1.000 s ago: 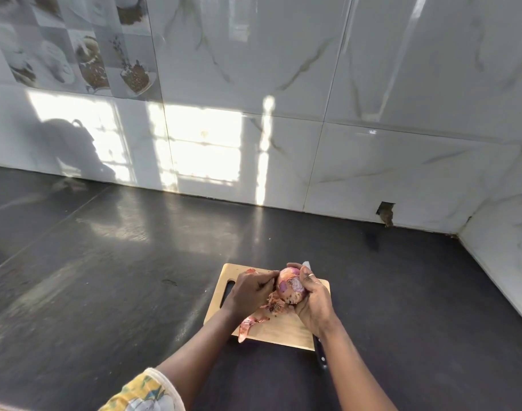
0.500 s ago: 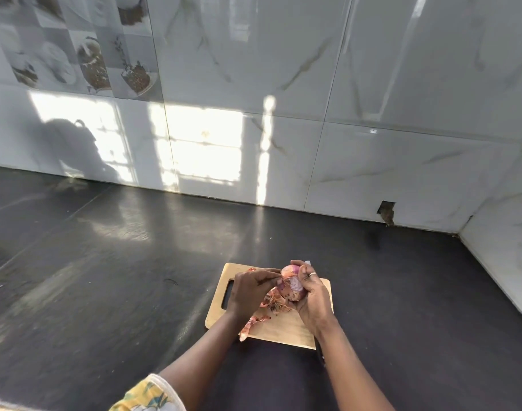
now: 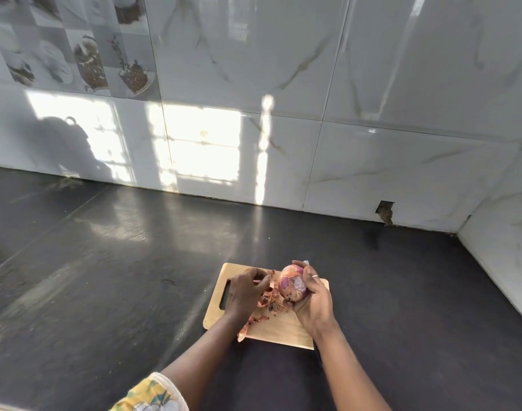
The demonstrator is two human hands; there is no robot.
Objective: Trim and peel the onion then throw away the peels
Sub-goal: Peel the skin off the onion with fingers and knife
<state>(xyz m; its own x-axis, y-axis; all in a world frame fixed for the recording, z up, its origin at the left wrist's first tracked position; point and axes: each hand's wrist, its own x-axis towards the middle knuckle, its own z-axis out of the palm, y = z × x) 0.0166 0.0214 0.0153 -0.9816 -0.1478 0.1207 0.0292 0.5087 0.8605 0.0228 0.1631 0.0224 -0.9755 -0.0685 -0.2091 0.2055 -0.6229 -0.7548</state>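
A partly peeled reddish onion (image 3: 292,284) is gripped in my right hand (image 3: 314,304) just above the wooden cutting board (image 3: 279,332). A knife blade tip (image 3: 306,262) pokes out behind the same hand's fingers. My left hand (image 3: 244,292) is a little to the left of the onion, apart from it, fingers curled and pinching a thin strip of peel. Loose onion peels (image 3: 268,302) lie in a heap on the board between and below the hands, and one piece hangs over the board's near edge.
The board sits on a dark stone counter (image 3: 120,277) that runs far to the left. White tiled walls (image 3: 372,173) close the back and the right side, meeting in a corner at the right. A small hole (image 3: 385,210) is in the back wall's base.
My left hand has drawn away leftward from the onion with a strip of peel. The onion is turned slightly in my right hand, showing more purple flesh.
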